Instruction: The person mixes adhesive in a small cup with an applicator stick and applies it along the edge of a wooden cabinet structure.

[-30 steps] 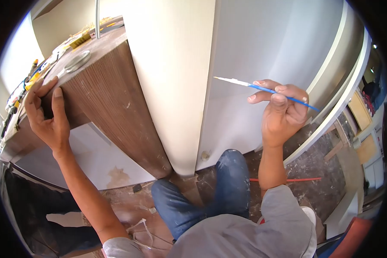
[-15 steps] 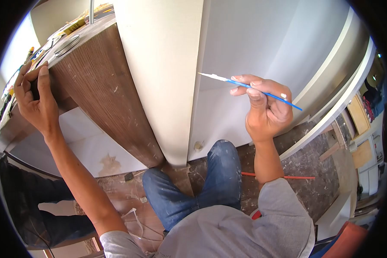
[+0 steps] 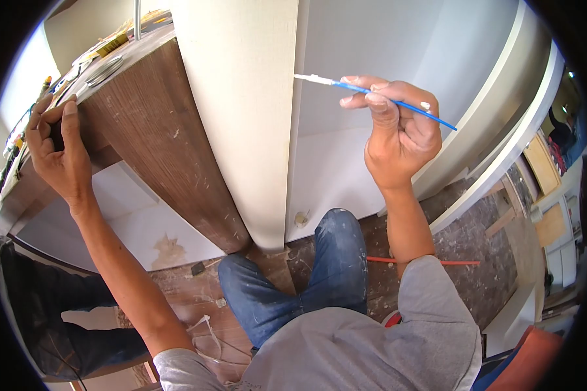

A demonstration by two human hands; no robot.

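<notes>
A thin blue paintbrush (image 3: 398, 102) with white paint on its bristles is pinched in my right hand (image 3: 404, 133). Its tip points left and meets the right edge of the cream upright panel (image 3: 241, 117) in view; whether it touches cannot be told. A dab of white sits on one finger. At the left, my left hand (image 3: 62, 146) grips the near edge of the brown wood-grain counter (image 3: 156, 117), its fingers bent over the edge and partly hidden. A coil of wire (image 3: 104, 70) lies on the counter top close to that hand.
White inner panels (image 3: 359, 78) stand right of the cream panel, with a curved pale edge (image 3: 502, 130) beyond. A red stick (image 3: 456, 262) lies on the paint-spotted floor (image 3: 463, 215). Another person's dark-clothed legs (image 3: 78, 293) are at lower left.
My right hand has moved up and slightly left with the paintbrush, bringing its tip to the cream panel's edge. My left hand stays on the counter; the view has shifted a little.
</notes>
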